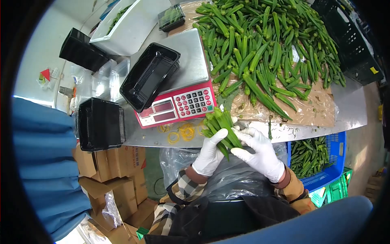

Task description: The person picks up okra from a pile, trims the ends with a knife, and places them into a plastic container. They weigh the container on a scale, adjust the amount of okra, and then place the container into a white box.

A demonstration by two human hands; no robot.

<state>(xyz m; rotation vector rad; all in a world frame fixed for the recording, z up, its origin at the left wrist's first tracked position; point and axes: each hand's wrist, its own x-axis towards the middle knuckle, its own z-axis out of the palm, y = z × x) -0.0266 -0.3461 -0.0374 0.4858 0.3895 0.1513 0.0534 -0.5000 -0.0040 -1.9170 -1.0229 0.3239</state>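
A small bunch of green okra [222, 126] is held upright between my two white-gloved hands at the front edge of the metal table. My left hand [211, 152] is wrapped round the bunch from its left side. The fingers of my right hand [260, 152] press against the bunch from the right. Just left of the bunch stands a red scale [178, 106] with a keypad, and an empty black tray [149, 77] rests tilted on its metal plate. Yellow rubber bands [186, 132] lie in front of the scale.
A large okra pile [264, 49] covers the brown sheet at the back right. Stacked black trays [101, 124] stand at the left, near a white foam box [128, 24]. A blue crate [337, 154] with okra is below right, cardboard boxes [122, 162] below left.
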